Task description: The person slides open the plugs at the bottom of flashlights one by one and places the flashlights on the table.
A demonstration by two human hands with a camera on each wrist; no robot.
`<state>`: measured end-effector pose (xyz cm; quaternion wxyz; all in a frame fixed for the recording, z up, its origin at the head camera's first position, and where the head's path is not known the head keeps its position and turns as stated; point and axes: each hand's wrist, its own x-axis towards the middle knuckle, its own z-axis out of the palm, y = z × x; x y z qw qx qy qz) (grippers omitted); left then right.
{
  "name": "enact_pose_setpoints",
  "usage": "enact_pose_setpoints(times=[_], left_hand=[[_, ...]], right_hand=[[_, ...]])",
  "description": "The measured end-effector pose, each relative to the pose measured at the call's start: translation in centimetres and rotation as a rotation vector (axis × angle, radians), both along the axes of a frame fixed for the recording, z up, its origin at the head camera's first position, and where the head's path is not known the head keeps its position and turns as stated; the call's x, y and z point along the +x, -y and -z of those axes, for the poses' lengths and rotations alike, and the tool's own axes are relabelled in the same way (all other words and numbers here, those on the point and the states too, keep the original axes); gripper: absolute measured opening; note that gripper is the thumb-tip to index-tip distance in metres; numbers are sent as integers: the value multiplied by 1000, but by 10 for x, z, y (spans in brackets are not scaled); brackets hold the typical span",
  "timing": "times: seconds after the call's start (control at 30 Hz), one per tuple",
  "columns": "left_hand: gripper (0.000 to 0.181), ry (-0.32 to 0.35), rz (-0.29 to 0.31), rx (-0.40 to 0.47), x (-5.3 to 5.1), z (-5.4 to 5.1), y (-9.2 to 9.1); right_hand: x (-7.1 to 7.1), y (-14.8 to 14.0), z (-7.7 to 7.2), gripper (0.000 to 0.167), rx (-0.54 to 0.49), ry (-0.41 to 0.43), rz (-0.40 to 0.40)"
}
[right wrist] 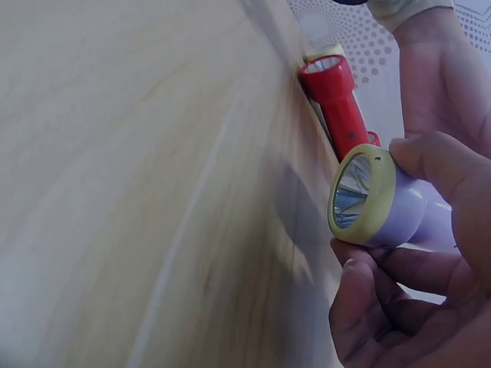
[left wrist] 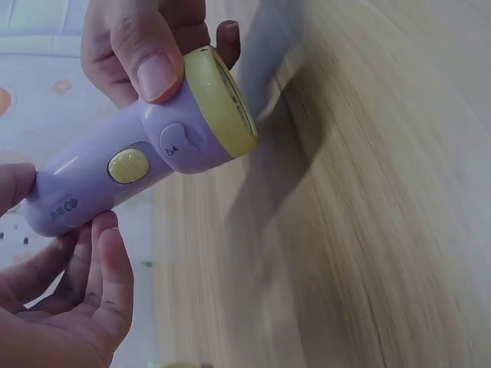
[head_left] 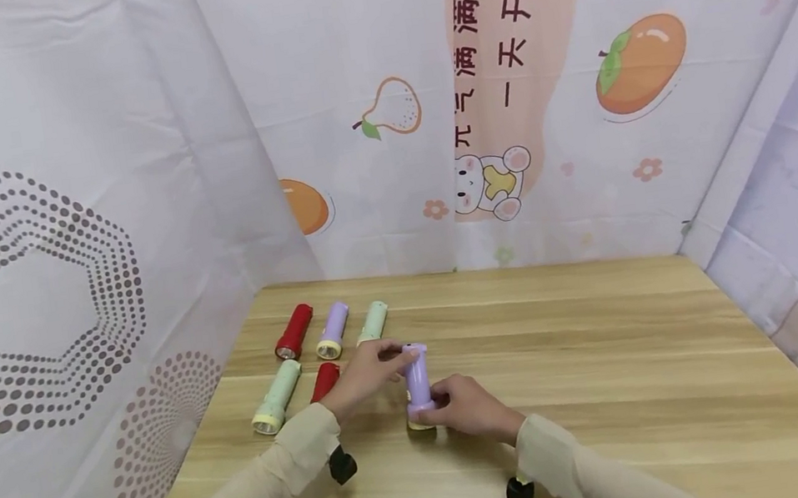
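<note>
Both hands hold a purple flashlight [head_left: 417,379] with a yellow rim around its lens. My left hand [head_left: 368,376] pinches its tail end between thumb and fingers. Around the lens end, the thumb and fingers of my right hand [head_left: 471,408] grip the body just behind the rim. A yellow oval switch [left wrist: 128,165] shows on the body in the left wrist view. The clear lens [right wrist: 352,192] faces away from the right palm in the right wrist view. The flashlight's shadow falls on the wood beside it. Part of a red flashlight [head_left: 325,380] is hidden behind my left hand and forearm.
On the left of the wooden table [head_left: 570,344] lie another red flashlight [head_left: 295,332], a second purple one [head_left: 334,330], and two mint green ones, one farther back [head_left: 373,320] and one nearer [head_left: 278,395]. Printed curtains [head_left: 392,199] stand behind and at both sides.
</note>
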<state>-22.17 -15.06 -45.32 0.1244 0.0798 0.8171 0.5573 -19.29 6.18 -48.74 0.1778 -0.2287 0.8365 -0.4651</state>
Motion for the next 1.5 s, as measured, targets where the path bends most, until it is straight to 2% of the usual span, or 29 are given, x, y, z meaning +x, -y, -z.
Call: enact_pose_setpoints(times=[0.1, 0.33, 0.63, 0.87, 1.03, 1.23, 1.37, 1.5], left_hand=[[52, -1, 23, 18, 0, -2, -10], [43, -47, 80, -6, 1, -3, -24], [38, -156, 136, -8, 3, -1, -46], [36, -187, 153, -11, 7, -8, -60], [35, -205, 152, 3, 5, -12, -68], [31, -225, 168, 3, 6, -5, -77], [30, -264, 187, 5, 7, 1, -84], [29, -293, 199, 9, 8, 2, -90]], right_hand=[[0, -11, 1, 29, -1, -6, 4], [0, -32, 2, 29, -4, -45, -22], [3, -54, 2, 24, -15, -81, -34], [5, -71, 0, 23, -8, -83, -11], [3, -81, -4, 26, -28, -77, 16], [3, -90, 0, 25, -27, -80, 16], [6, -96, 3, 25, -22, -84, 20], [7, -102, 4, 26, -5, -101, 27]])
